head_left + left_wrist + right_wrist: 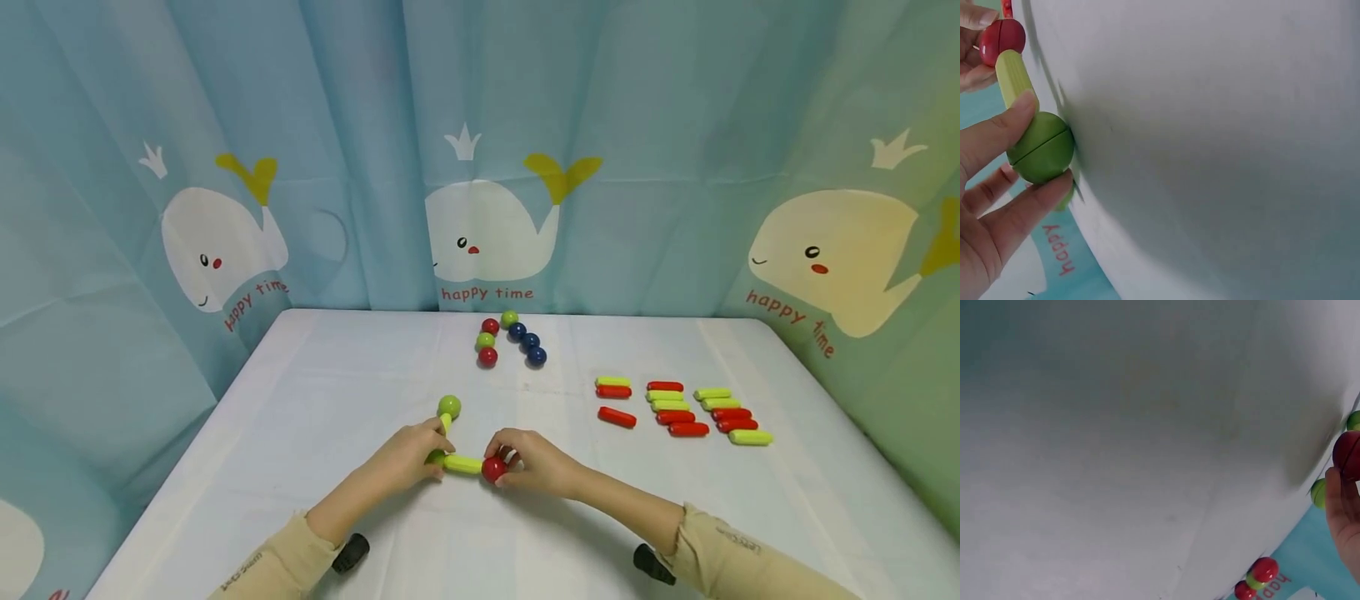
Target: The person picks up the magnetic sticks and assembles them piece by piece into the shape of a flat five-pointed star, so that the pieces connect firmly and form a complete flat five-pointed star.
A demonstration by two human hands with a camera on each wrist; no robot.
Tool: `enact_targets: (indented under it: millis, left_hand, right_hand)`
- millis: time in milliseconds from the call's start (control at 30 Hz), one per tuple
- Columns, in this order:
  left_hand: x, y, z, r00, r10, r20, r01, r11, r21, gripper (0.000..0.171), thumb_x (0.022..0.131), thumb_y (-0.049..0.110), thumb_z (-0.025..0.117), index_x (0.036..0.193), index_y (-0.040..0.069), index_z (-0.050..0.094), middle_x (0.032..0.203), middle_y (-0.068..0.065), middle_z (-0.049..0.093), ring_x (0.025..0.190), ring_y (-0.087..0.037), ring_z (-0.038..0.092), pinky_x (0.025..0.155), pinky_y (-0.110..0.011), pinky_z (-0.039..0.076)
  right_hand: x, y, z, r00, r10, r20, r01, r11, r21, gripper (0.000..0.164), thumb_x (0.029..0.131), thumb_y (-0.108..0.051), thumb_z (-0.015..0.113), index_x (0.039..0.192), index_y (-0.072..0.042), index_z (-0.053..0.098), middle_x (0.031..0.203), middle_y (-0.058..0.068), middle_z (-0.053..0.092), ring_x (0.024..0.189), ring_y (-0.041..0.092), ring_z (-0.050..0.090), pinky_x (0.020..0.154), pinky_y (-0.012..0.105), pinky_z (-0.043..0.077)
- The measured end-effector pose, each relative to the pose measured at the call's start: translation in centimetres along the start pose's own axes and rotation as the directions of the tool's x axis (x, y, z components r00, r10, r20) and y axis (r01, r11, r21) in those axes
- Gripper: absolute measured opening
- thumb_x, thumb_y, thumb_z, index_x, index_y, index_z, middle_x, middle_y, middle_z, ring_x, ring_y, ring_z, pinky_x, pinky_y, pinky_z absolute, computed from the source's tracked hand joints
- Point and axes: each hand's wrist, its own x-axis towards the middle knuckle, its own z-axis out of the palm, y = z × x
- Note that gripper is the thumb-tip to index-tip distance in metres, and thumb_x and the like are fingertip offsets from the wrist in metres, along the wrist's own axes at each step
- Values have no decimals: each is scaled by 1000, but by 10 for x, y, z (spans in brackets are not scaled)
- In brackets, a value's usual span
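Note:
My left hand (411, 457) grips a green ball (1041, 148) at the corner of a small joined figure, thumb on one side and fingers on the other. From that ball a yellow-green rod (463, 464) runs right to a red ball (494, 469). My right hand (542, 463) pinches this red ball between thumb and fingers. Another yellow-green rod (446, 422), partly hidden by the left fingers, leads away to a second green ball (449, 407). In the left wrist view the rod (1015, 78) meets the red ball (1002, 42).
Loose red, green and blue balls (530, 342) lie in two rows near the back edge. Several red and yellow-green rods (675, 417) are spread on the right of the white table (300, 392). Behind hangs a blue curtain (360, 233) with whales.

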Motion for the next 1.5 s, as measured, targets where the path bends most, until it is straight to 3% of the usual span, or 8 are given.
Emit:
enact_targets:
  millis: [433, 667, 933, 1067, 1133, 1300, 1333, 1500]
  left_hand:
    - [16, -18, -6, 996, -85, -31, 84, 995, -50, 30, 67, 12, 82, 95, 4, 73, 90, 2, 55, 79, -11, 53, 71, -27, 46]
    - [19, -20, -7, 999, -34, -15, 33, 998, -55, 27, 67, 10, 81, 94, 6, 73, 91, 2, 56, 82, -12, 55, 75, -28, 47]
    - [21, -23, -13, 998, -49, 34, 52, 997, -66, 27, 69, 7, 80, 95, 7, 73, 93, 0, 56, 86, -13, 55, 78, -31, 48]
    - [19, -24, -15, 998, -46, 53, 50, 996, -79, 27, 72, 0, 77, 98, 6, 72, 96, -2, 56, 89, -16, 56, 81, -32, 50]
    - [16, -24, -14, 997, -47, 63, 51, 996, -75, 33, 73, -3, 75, 105, 6, 71, 99, -3, 56, 92, -17, 55, 83, -34, 50]
    - [6, -16, -11, 997, -43, 70, 47, 997, -64, 50, 74, 1, 76, 121, 9, 63, 109, -9, 54, 105, -24, 49, 90, -41, 47]
    - [4, -12, -10, 997, -30, 64, 34, 998, -57, 51, 74, 2, 77, 122, 9, 62, 112, -10, 54, 108, -26, 48, 92, -42, 47]
    - [-6, 14, -3, 997, 59, 41, -61, 997, 54, 45, 79, 8, 73, 123, 11, 62, 115, -9, 57, 110, -23, 52, 91, -36, 49]
  right_hand:
    - [19, 5, -2, 1000, -6, -5, 5, 987, -163, 28, 78, -1, 74, 103, 0, 62, 100, 10, 67, 87, 19, 62, 73, 19, 53]
    - [16, 7, -6, 998, 34, 48, -29, 995, -94, 36, 78, -1, 73, 111, 6, 60, 108, 16, 66, 95, 24, 64, 77, 22, 54]
    - [11, 14, -11, 995, 100, 20, -101, 993, 54, 39, 80, -3, 71, 114, 8, 57, 110, 20, 64, 101, 31, 62, 85, 31, 54]
    - [2, 22, -23, 992, 121, -26, -118, 988, 97, 32, 83, -8, 69, 110, 6, 59, 100, 17, 64, 92, 24, 63, 83, 33, 54]
    - [-4, 35, -28, 997, 54, -53, -50, 996, 76, 29, 86, -14, 68, 108, 2, 61, 95, 11, 65, 86, 17, 63, 79, 29, 55]
    - [-17, 48, -45, 991, 45, -128, -51, 998, -38, 20, 86, -8, 66, 103, 3, 63, 92, 12, 66, 81, 16, 62, 73, 27, 55]
    - [-21, 42, -51, 986, 91, -136, -100, 993, -60, 20, 84, -3, 66, 102, 6, 62, 93, 15, 66, 82, 20, 63, 75, 30, 55]
    - [-38, 54, -75, 978, 97, -184, -129, 976, -173, 20, 83, 0, 66, 103, 6, 62, 98, 19, 66, 87, 28, 62, 76, 38, 55]
